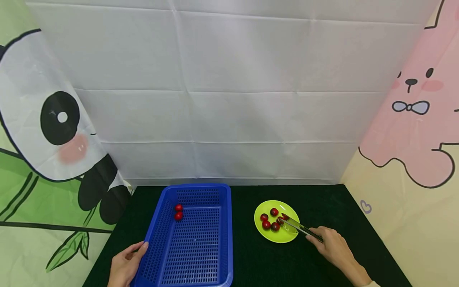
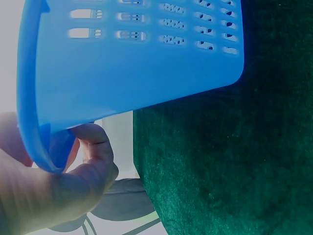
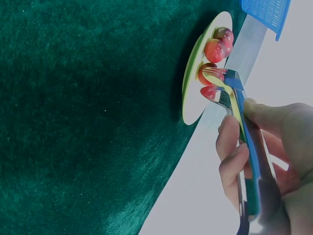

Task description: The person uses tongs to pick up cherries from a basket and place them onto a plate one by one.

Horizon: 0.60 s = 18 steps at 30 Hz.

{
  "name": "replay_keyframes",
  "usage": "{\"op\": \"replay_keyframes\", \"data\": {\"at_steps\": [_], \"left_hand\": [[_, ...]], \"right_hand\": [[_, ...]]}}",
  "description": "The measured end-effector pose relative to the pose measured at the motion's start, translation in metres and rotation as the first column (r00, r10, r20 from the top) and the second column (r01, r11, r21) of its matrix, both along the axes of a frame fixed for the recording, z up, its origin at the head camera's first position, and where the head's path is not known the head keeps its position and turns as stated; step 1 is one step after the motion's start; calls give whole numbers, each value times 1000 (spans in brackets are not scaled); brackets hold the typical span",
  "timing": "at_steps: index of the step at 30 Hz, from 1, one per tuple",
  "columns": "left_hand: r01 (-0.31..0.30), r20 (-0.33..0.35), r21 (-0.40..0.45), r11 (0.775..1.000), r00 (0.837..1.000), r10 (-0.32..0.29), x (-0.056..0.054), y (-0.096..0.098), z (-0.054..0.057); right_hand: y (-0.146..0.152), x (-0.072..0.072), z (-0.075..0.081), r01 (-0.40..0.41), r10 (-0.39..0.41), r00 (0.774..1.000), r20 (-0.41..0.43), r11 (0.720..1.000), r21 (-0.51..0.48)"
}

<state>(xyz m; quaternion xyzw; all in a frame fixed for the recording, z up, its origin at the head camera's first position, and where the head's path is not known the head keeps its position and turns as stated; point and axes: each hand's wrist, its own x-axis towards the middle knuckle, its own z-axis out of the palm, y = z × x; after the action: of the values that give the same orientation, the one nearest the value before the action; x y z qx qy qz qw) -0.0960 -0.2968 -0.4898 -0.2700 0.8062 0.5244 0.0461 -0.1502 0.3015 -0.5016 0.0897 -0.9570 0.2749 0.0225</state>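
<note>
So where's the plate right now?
In the head view, the plate sits on the green table, right of the basket. It holds small red fruits, and the tongs in the right hand reach over it.

A dark green bench [image 1: 247, 263] with a soft, fabric-like surface carries everything, its side edges spreading apart toward the near side. Directly on it sit a rectangular blue perforated basket [image 1: 195, 255], left of the middle with its long sides running from near to far, and a round yellow-green plate [image 1: 279, 237], near the basket's right side but not touching it.
</note>
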Motion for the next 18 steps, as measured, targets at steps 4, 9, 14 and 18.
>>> {"op": "replay_keyframes", "data": {"at_steps": [4,9,14,18], "left_hand": [[0,-6,-4,1000,1000,0,0,1,0],[3,-10,-5,1000,1000,-3,0,0,0],[3,-12,3,1000,1000,-3,0,-1,-1],[0,-13,12,1000,1000,0,0,0,-1]], "right_hand": [[0,0,0,0,0,1000,3,1000,-1],[-1,1,1,1,-1,1000,2,1000,4],[-1,1,4,-2,2,1000,-5,1000,10],[-1,0,7,-13,13,1000,-15,1000,3]]}}
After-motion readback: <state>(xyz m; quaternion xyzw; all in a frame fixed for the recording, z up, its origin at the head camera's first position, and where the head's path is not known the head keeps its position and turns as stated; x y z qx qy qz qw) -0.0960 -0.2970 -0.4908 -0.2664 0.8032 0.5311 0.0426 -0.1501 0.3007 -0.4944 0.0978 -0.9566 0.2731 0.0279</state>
